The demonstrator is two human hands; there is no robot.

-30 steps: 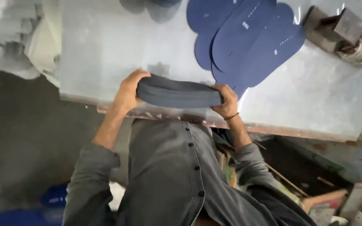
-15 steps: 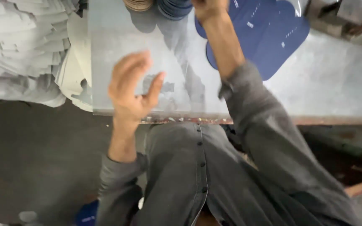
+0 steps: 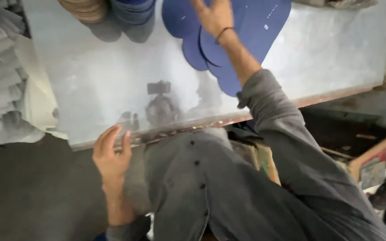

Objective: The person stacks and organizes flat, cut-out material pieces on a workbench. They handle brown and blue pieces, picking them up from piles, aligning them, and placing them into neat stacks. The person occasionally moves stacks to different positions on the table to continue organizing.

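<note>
Left hand [image 3: 111,157] now at table edge [image 3: 175,132]

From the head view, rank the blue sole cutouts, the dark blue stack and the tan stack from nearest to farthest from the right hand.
1. Blue sole cutouts, directly under the right hand.
2. Dark blue stack, to its left.
3. Tan stack, farther left.

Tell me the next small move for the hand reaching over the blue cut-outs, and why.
Probably close the right hand on the top blue sole-shaped sheet and draw it toward the table's near edge. That hand lies flat and open on the fanned pile, gripping nothing, while the left hand waits empty at the edge.
</note>
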